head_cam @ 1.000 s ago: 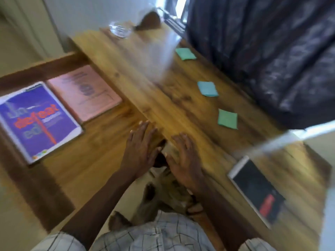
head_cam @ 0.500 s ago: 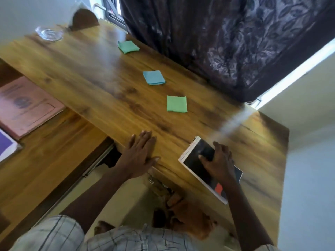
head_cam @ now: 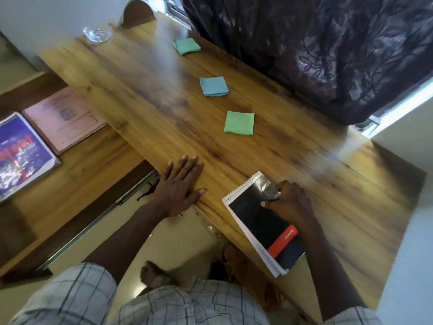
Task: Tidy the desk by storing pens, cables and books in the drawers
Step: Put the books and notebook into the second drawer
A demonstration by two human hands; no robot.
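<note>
Where the book is: the spiral notebook (head_cam: 255, 221) lies at the near-right of the worktop (head_cam: 164, 109), with its near corner hanging out past the front edge.
Right hand: the right hand (head_cam: 290, 204) pinches the notebook's far side, fingers curled over the edge and thumb on the black cover.
Left hand: the left hand (head_cam: 180, 186) is spread flat on the worktop's front edge and holds nothing.
Slip risk: honestly the overhang worries me. If it gets dragged toward the edge in a one-sided pinch, it could tip off onto the floor, right where the feet are.
Cover risk: the grip looks like it's mostly on the glossy cover near the corner. If only the cover comes up, the pages flop open or the spiral holes tear.
Other books: the pink booklet (head_cam: 64, 118) and purple book (head_cam: 21, 156) sit on the lower wooden ledge (head_cam: 77, 184) to the left. I can't tell if that ledge is a drawer.
Vs half a second ago: the right hand was lying on top of the cover, and now it's curled round the edge. The notebook and the left hand are about where they were.
Vs one second ago: both hands were together at the front edge and nobody was touching the notebook.
</note>
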